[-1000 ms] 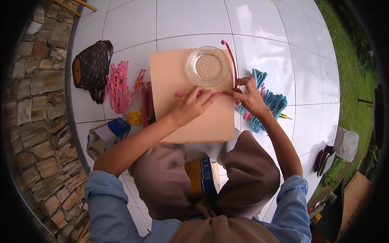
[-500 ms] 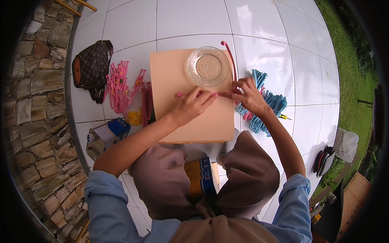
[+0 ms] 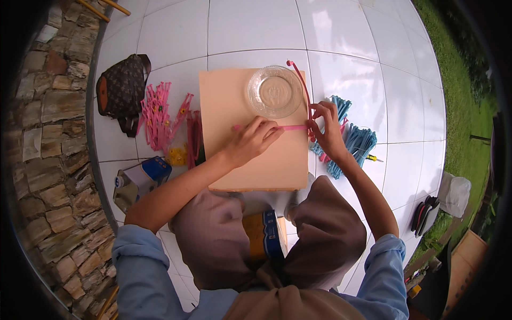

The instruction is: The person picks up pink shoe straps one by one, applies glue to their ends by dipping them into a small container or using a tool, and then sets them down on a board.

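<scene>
A pink strip (image 3: 294, 128) lies crosswise over the tan board (image 3: 240, 173), stretched between my hands. My left hand (image 3: 250, 141) has its fingers closed over the strip, whose rounded left end sticks out past the knuckles. At the board's right edge my right hand (image 3: 327, 128) bends its fingers around a darker pink strip (image 3: 304, 85), which curves up and away past the board's far right corner. The right end of the crosswise strip meets those fingers; how the two strips join there is hidden. A clear glass dish (image 3: 252, 101) sits just beyond my hands.
Left of the board are a pile of pink strips (image 3: 156, 120), yellow pieces (image 3: 177, 156), a brown patterned bag (image 3: 121, 90) and a metal can (image 3: 140, 178). Bundled blue strips (image 3: 358, 144) and a yellow-handled tool (image 3: 375, 158) lie right. Another can (image 3: 262, 234) stands between my legs.
My right hand has drawn slightly away from the left, exposing more of the crosswise pink strip between them. The darker strip's far end has swung a little left and nearer.
</scene>
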`<action>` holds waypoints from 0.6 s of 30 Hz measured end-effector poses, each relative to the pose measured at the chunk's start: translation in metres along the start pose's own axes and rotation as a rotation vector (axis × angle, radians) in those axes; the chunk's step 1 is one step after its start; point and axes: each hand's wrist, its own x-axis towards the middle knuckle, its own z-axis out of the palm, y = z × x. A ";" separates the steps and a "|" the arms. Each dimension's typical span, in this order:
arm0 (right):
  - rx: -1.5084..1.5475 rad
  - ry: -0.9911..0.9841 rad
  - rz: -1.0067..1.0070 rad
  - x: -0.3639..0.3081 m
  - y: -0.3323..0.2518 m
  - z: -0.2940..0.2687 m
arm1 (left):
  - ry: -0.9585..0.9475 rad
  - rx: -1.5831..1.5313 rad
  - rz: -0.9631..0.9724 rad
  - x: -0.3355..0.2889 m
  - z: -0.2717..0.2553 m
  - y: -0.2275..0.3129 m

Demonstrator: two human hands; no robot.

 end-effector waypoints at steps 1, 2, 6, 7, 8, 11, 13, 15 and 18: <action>0.229 0.043 0.225 -0.004 -0.005 0.007 | -0.003 0.018 -0.007 -0.001 -0.001 0.000; 0.160 0.073 0.144 -0.008 -0.004 0.009 | -0.001 0.033 -0.009 0.001 -0.002 0.001; 0.279 0.110 0.253 -0.022 -0.007 0.010 | 0.053 0.061 0.051 0.003 0.002 0.003; 0.286 0.102 0.287 -0.023 -0.009 0.011 | 0.049 0.064 0.067 0.000 0.003 0.003; 0.282 0.099 0.288 -0.026 -0.009 0.012 | 0.050 0.069 0.088 0.001 0.006 0.003; 0.296 0.143 0.259 -0.037 -0.013 0.009 | 0.029 0.117 0.141 0.011 -0.006 0.007; 0.285 0.213 0.175 -0.047 -0.018 -0.007 | 0.084 0.087 0.142 0.027 -0.028 0.018; 0.353 0.225 0.252 -0.051 -0.078 -0.027 | 0.173 0.016 0.088 0.029 -0.067 0.022; 0.666 0.127 0.105 -0.065 -0.170 -0.071 | 0.437 -0.208 -0.067 0.040 -0.159 0.032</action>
